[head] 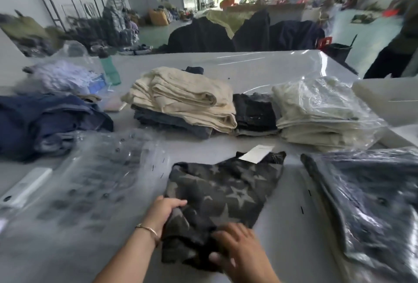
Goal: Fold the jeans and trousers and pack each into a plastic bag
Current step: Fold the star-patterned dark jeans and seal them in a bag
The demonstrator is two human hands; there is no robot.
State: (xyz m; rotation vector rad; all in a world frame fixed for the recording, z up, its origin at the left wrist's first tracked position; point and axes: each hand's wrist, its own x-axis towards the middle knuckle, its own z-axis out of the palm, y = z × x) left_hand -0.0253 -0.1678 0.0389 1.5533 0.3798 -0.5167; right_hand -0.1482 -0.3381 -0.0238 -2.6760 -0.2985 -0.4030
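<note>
Dark star-patterned jeans lie folded on the grey table in front of me, a white tag at their far end. My left hand grips the jeans' left edge, thumb on top. My right hand presses and pinches the near end of the same jeans. A stack of empty clear plastic bags lies to the left of the jeans. To the right lies a dark pair packed in a plastic bag.
Behind the jeans sit folded cream trousers over dark jeans, a black folded pair and bagged cream trousers. Loose navy garments lie at the left, a green bottle behind them. A white flat object rests at the left edge.
</note>
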